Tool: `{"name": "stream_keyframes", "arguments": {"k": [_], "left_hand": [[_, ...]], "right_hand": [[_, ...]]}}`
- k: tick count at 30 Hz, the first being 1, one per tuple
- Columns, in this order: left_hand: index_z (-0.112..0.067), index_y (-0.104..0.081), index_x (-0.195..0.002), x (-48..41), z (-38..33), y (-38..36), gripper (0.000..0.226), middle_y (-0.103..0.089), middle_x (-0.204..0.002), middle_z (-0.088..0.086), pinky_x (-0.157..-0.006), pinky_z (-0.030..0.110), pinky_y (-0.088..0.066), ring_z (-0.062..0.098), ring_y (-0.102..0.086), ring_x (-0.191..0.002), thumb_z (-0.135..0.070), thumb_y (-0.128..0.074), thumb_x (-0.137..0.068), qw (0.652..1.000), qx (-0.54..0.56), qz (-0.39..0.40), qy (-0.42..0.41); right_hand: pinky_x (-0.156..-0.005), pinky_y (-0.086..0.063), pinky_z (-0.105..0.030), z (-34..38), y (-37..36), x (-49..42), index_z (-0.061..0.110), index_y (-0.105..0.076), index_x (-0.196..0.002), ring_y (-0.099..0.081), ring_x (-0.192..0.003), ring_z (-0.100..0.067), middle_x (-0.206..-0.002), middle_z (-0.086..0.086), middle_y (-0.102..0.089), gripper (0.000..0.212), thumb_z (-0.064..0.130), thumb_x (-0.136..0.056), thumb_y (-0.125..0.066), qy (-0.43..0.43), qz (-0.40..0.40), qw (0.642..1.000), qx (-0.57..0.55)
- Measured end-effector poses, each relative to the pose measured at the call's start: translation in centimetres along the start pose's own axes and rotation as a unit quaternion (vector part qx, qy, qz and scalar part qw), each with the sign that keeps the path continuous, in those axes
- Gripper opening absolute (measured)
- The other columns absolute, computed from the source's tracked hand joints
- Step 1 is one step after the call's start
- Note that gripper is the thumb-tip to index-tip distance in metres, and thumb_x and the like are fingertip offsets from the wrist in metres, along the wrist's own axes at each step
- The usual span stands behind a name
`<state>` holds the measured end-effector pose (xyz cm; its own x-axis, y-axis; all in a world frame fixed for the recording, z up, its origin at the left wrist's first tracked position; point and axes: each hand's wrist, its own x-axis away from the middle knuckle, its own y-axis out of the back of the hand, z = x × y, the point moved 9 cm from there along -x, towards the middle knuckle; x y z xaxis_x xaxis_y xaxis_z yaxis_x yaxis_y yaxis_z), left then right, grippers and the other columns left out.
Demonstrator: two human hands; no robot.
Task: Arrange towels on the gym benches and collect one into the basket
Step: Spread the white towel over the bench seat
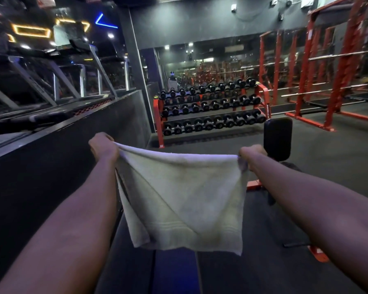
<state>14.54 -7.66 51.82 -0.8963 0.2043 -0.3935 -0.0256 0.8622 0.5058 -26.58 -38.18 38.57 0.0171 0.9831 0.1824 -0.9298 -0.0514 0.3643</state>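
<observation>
Between clenched hands (103, 148), stretched towel (183, 198)

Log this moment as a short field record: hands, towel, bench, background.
left hand: gripping the towel's top left corner
right hand: gripping the top right corner
towel: pale, stretched between both hands, hanging down with a diagonal fold
bench: dark padded, directly below the towel; towel not yet laid on it
dumbbell rack: red frame, three tiers, ahead by the mirror
basket: not visible
</observation>
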Motion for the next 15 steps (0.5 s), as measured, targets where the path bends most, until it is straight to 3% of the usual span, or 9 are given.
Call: {"name": "stream_keyframes", "arguments": {"k": [2, 3, 6, 9, 10, 12, 13, 15], "left_hand": [[-0.009, -0.074, -0.094, -0.2, 0.3, 0.2, 0.037, -0.068, -0.102, 0.021, -0.070, 0.031, -0.051, 0.034, -0.067, -0.090, 0.014, -0.051, -0.077, 1.000, 0.005, 0.001, -0.001], [-0.009, -0.075, -0.094, -0.2, 0.4, 0.4, 0.038, -0.068, -0.101, 0.019, -0.072, 0.032, -0.053, 0.033, -0.067, -0.089, 0.016, -0.051, -0.076, 1.000, 0.003, 0.000, -0.002], [-0.009, -0.075, -0.088, 0.1, 0.5, 0.7, 0.039, -0.059, -0.091, 0.011, -0.077, 0.038, -0.058, 0.030, -0.065, -0.082, 0.017, -0.048, -0.076, 1.000, -0.006, -0.004, -0.009], [-0.009, -0.075, -0.087, 0.6, 0.7, 0.7, 0.041, -0.059, -0.092, 0.010, -0.072, 0.032, -0.054, 0.027, -0.061, -0.079, 0.019, -0.048, -0.076, 1.000, -0.018, 0.007, -0.013], [-0.010, -0.075, -0.087, 0.5, 0.8, 0.5, 0.041, -0.064, -0.096, 0.012, -0.071, 0.030, -0.051, 0.027, -0.063, -0.082, 0.019, -0.048, -0.076, 1.000, -0.020, 0.016, -0.018], [-0.011, -0.075, -0.085, 0.3, 0.8, 0.2, 0.041, -0.069, -0.100, 0.013, -0.073, 0.028, -0.051, 0.026, -0.066, -0.088, 0.017, -0.047, -0.076, 0.999, -0.018, 0.034, -0.032], [-0.011, -0.076, -0.084, 0.3, 0.8, 0.1, 0.040, -0.071, -0.099, 0.014, -0.074, 0.029, -0.052, 0.026, -0.066, -0.087, 0.016, -0.046, -0.076, 0.998, -0.017, 0.040, -0.040], [-0.011, -0.076, -0.082, 0.2, 1.0, 0.3, 0.040, -0.071, -0.096, 0.014, -0.077, 0.030, -0.054, 0.025, -0.065, -0.084, 0.013, -0.045, -0.076, 0.998, -0.021, 0.044, -0.049]], "right_hand": [[-0.088, -0.055, -0.033, 0.4, 0.2, -0.3, -0.008, -0.060, -0.119, -0.066, -0.102, -0.028, -0.106, -0.012, -0.065, 0.039, 0.012, -0.086, -0.057, -0.002, 0.002, 0.995, 0.096], [-0.094, -0.051, -0.032, 0.8, 0.3, 0.2, -0.007, -0.058, -0.124, -0.062, -0.107, -0.027, -0.096, -0.008, -0.062, 0.040, 0.014, -0.091, -0.051, 0.013, 0.022, 0.989, 0.149], [-0.089, -0.046, -0.036, 2.3, 0.3, 2.5, -0.002, -0.061, -0.122, -0.051, -0.090, -0.026, -0.070, -0.003, -0.042, 0.033, 0.012, -0.096, -0.047, 0.066, 0.096, 0.947, 0.300], [-0.060, -0.039, -0.026, 1.0, -0.5, 4.4, -0.006, -0.058, -0.082, -0.044, -0.064, -0.020, -0.073, -0.010, -0.043, 0.027, 0.003, -0.099, -0.038, 0.005, 0.188, 0.869, 0.458], [-0.056, -0.037, -0.024, 0.5, -0.7, 4.8, -0.002, -0.050, -0.070, -0.040, -0.060, -0.019, -0.072, -0.010, -0.042, 0.034, 0.002, -0.100, -0.035, -0.017, 0.205, 0.849, 0.486], [-0.060, -0.039, -0.021, 0.1, -1.3, 5.1, 0.001, -0.043, -0.064, -0.038, -0.057, -0.018, -0.069, -0.011, -0.040, 0.039, 0.001, -0.101, -0.032, -0.007, 0.233, 0.820, 0.523], [-0.067, -0.043, -0.020, -0.5, -1.6, 4.4, 0.002, -0.043, -0.063, -0.037, -0.057, -0.019, -0.068, -0.011, -0.040, 0.039, 0.001, -0.101, -0.031, -0.001, 0.238, 0.823, 0.516], [-0.070, -0.043, -0.022, -0.7, -2.0, 2.9, 0.006, -0.042, -0.061, -0.036, -0.056, -0.018, -0.065, -0.009, -0.038, 0.041, 0.005, -0.101, -0.033, 0.027, 0.216, 0.864, 0.453]]}}
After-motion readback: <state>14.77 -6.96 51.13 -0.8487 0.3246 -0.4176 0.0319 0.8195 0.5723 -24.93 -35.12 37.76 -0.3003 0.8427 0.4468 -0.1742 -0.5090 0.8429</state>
